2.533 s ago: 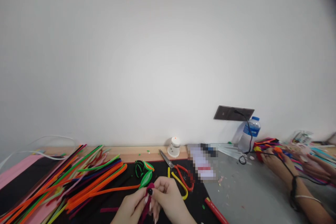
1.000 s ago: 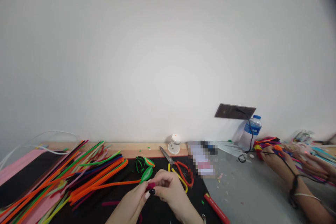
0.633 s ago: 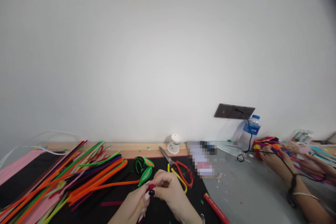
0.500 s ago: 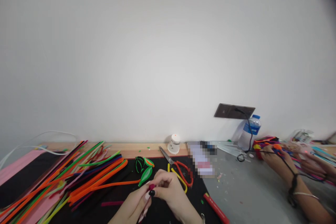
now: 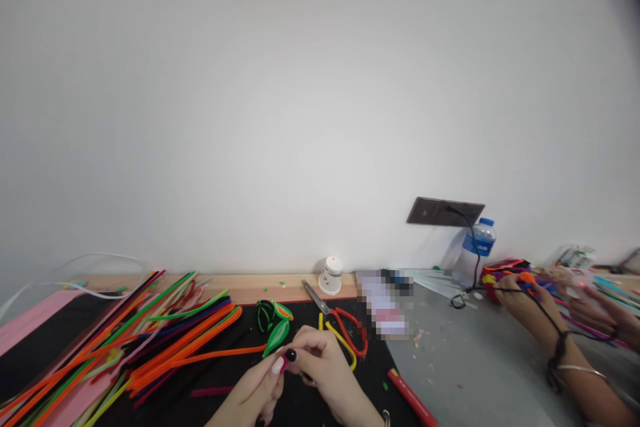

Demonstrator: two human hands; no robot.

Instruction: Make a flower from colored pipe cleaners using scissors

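Around the scissors [image 5: 326, 309]: pipe cleaners [image 5: 186, 345] left, white cup [image 5: 330, 277] just behind, capped bottle [image 5: 479, 246] far right, contents unclear; in front, left hand [image 5: 256, 388] and right hand [image 5: 320, 361] pinch a pink strip [image 5: 285, 365]

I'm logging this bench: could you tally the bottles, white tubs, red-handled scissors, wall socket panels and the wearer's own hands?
Bottle: 1
White tub: 1
Red-handled scissors: 1
Wall socket panel: 1
Left hand and right hand: 2
Total: 6

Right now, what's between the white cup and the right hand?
In the head view, red-handled scissors lie between the white cup and the right hand, with a yellow loop nearer the hand.
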